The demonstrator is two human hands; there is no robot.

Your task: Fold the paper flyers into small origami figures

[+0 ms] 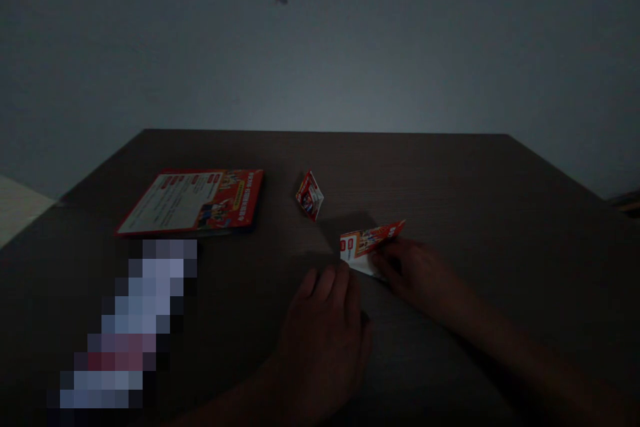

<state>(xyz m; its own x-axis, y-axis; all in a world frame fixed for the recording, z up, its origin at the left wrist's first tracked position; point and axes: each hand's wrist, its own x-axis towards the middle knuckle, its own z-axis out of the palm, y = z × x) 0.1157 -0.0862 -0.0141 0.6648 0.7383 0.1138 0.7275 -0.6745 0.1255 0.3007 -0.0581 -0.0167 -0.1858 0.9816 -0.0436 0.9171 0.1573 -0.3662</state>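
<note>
A red and white printed sheet of paper (373,239) is partly folded, its printed flap raised above a plain white side. My right hand (415,273) pinches its right part, with thumb and fingertips partly hidden behind the flap and in shadow. Palm down on the table, my left hand (325,327) lies with fingers stretched forward. Its index fingertip is at the near left corner of the sheet; whether it presses on the paper is too dark to tell. Just beyond the sheet sits a small folded paper piece (310,196), red and white, with pointed corners.
A stack of red and white printed leaflets (193,203) lies on the left of the dark wooden table (425,173). Nearer me, a pixelated pale strip (135,313) covers something I cannot make out. A pale wall (350,47) rises behind the table's far edge.
</note>
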